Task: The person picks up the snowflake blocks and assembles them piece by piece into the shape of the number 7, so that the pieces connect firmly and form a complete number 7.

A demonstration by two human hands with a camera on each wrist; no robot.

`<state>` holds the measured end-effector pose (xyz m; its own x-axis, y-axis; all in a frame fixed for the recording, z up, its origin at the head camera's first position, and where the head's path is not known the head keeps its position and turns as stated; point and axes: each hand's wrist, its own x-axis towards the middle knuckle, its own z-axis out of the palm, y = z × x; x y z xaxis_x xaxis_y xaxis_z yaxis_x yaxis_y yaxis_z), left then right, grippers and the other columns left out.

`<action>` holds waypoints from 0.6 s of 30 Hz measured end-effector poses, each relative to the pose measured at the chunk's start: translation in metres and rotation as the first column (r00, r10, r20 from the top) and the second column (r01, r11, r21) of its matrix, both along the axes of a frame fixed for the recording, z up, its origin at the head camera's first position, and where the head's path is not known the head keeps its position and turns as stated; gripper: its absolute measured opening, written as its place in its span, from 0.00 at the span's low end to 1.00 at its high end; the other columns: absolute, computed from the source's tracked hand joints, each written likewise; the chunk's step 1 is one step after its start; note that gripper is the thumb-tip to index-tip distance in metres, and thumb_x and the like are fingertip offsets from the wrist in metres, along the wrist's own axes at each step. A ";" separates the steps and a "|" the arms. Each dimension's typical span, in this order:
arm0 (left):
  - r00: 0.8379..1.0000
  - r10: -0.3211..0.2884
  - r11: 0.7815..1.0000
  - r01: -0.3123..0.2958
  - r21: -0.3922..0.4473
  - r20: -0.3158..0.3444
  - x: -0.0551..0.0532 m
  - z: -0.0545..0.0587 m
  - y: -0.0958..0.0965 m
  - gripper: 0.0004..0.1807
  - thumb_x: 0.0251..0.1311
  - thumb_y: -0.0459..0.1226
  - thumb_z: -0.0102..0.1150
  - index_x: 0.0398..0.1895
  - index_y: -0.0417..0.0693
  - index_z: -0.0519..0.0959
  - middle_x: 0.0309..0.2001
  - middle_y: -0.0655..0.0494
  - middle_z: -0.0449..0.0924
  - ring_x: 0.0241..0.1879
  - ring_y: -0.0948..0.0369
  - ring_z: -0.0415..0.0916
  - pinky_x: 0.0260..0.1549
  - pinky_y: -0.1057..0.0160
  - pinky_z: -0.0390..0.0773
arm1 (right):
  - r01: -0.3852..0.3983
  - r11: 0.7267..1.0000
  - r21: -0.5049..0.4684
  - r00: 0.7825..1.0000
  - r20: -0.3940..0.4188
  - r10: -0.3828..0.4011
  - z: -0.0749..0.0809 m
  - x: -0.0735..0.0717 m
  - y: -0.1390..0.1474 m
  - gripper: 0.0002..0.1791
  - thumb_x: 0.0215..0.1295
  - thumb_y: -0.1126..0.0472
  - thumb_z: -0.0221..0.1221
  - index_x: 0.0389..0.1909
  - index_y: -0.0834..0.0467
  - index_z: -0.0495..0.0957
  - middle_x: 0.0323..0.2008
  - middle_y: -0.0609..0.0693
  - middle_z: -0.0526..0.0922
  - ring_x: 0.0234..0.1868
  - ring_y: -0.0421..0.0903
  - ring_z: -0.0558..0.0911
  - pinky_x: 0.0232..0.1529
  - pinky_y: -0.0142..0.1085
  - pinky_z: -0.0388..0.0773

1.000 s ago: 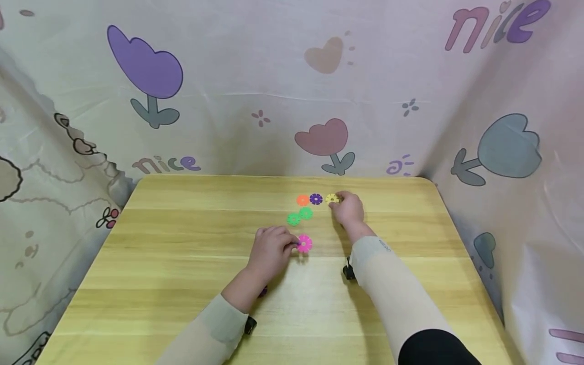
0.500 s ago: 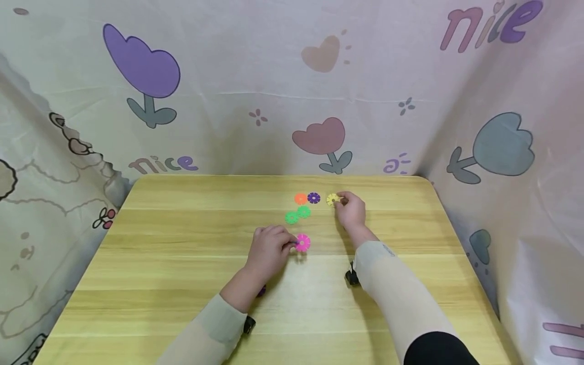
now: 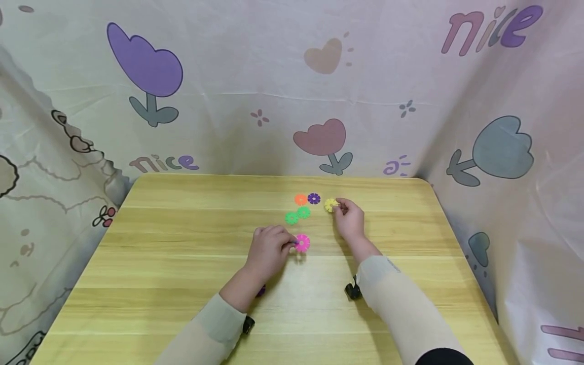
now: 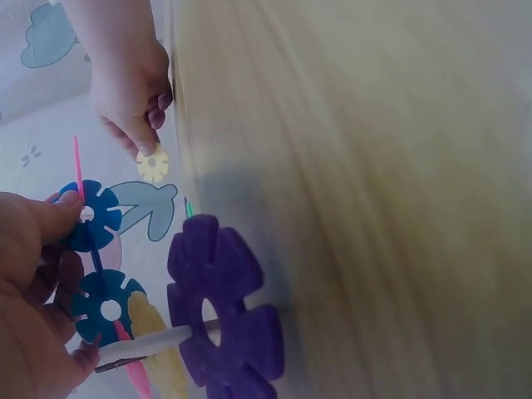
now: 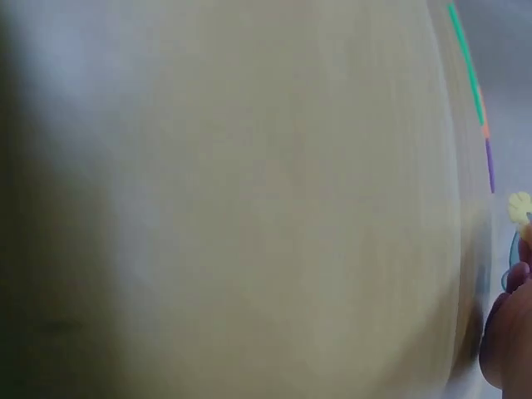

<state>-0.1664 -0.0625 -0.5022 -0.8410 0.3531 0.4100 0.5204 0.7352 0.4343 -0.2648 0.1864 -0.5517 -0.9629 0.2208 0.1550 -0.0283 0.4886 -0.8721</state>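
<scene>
My left hand (image 3: pixel 269 252) holds a joined cluster of slotted plastic snowflake discs a little above the table. A pink disc (image 3: pixel 303 247) sticks out past its fingertips in the head view. Up close in the left wrist view, blue discs (image 4: pixel 104 220) lie by the thumb, with pink, yellow and white pieces and a large purple disc (image 4: pixel 258 332) at the cluster's lower end. Further back, my right hand (image 3: pixel 350 220) pinches a single yellow snowflake disc (image 3: pixel 328 204) between thumb and finger, apart from the cluster. Fingers hide part of both.
On the wooden table (image 3: pixel 159 243), loose discs lie ahead of the hands: an orange one (image 3: pixel 299 201), a purple one (image 3: pixel 310 201) and two green ones (image 3: pixel 290 220). A printed curtain (image 3: pixel 228 66) stands behind the table's back edge.
The right hand has drawn the yellow disc slightly toward the person, away from the back edge. The left hand with its cluster has stayed nearly still.
</scene>
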 end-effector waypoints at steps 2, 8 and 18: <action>1.000 0.002 1.000 -0.002 -0.004 0.002 0.000 0.000 0.000 0.04 0.61 0.35 0.76 0.36 0.54 0.91 0.35 0.63 0.86 0.41 0.56 0.83 0.51 0.44 0.74 | -0.003 1.000 -0.008 1.000 -0.014 0.003 0.000 0.004 -0.002 0.15 0.73 0.70 0.63 0.58 0.66 0.83 0.44 0.60 0.85 0.42 0.52 0.82 0.44 0.38 0.81; 1.000 0.009 1.000 -0.009 -0.015 0.007 -0.001 0.000 0.000 0.03 0.61 0.35 0.76 0.36 0.54 0.91 0.35 0.63 0.86 0.41 0.57 0.83 0.51 0.44 0.74 | -0.026 0.999 -0.034 0.997 -0.075 0.024 0.004 0.013 -0.007 0.15 0.72 0.70 0.65 0.57 0.67 0.83 0.42 0.60 0.86 0.40 0.50 0.82 0.38 0.27 0.77; 1.000 0.016 1.000 -0.016 -0.011 0.022 -0.002 -0.001 0.001 0.03 0.63 0.35 0.75 0.36 0.54 0.91 0.35 0.63 0.86 0.41 0.57 0.83 0.51 0.45 0.74 | -0.089 0.994 -0.063 0.986 -0.149 0.079 0.011 0.029 -0.015 0.10 0.70 0.72 0.66 0.50 0.68 0.85 0.38 0.59 0.86 0.37 0.49 0.81 0.35 0.26 0.77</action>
